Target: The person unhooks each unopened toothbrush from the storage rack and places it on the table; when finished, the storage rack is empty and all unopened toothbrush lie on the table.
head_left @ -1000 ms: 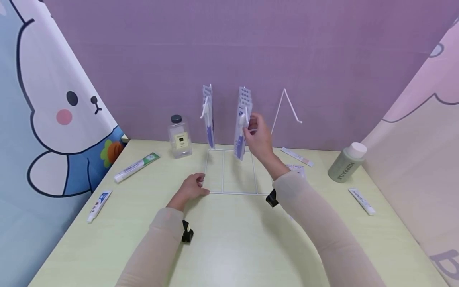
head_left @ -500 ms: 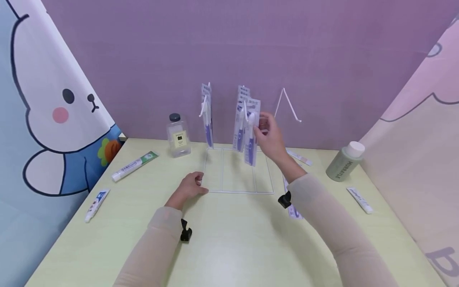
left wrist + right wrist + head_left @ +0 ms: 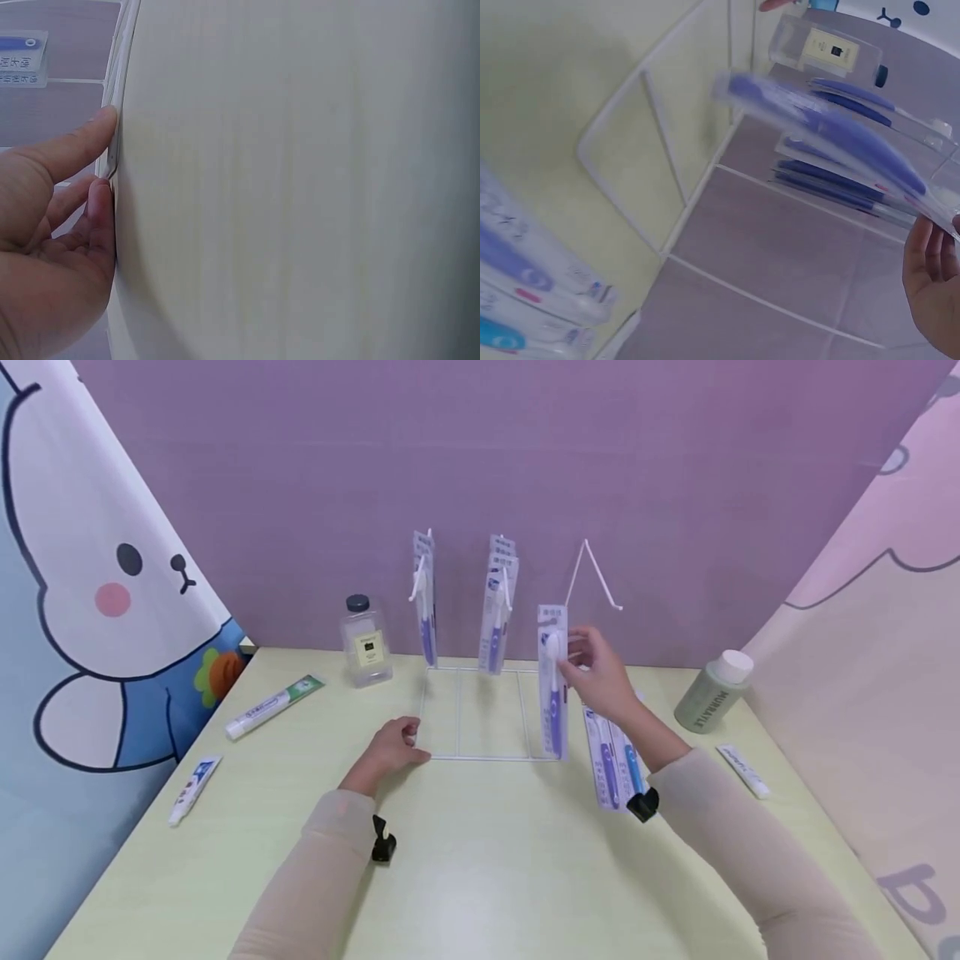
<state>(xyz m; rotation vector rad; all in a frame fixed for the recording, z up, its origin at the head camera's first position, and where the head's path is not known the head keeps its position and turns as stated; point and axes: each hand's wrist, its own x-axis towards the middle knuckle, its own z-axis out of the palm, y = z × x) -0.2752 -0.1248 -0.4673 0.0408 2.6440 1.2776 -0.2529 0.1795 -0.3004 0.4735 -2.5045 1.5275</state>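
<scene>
My right hand pinches the edge of a packaged purple toothbrush, held upright in the air above the right part of a white wire display rack. In the right wrist view that toothbrush is slightly blurred. At the rack's front left corner, my left hand grips the wire; the left wrist view shows the thumb and fingertips on it. Packaged toothbrushes hang on the middle hook and on the left hook. The right hook bears nothing.
More packaged toothbrushes lie on the table right of the rack. A clear bottle stands behind left, a grey-green bottle at right. Toothpaste tubes lie on the left, and a small tube on the right.
My right hand has drawn one toothbrush pack off the middle hook and moved it right and down. My left hand has kept its place at the rack's corner.
</scene>
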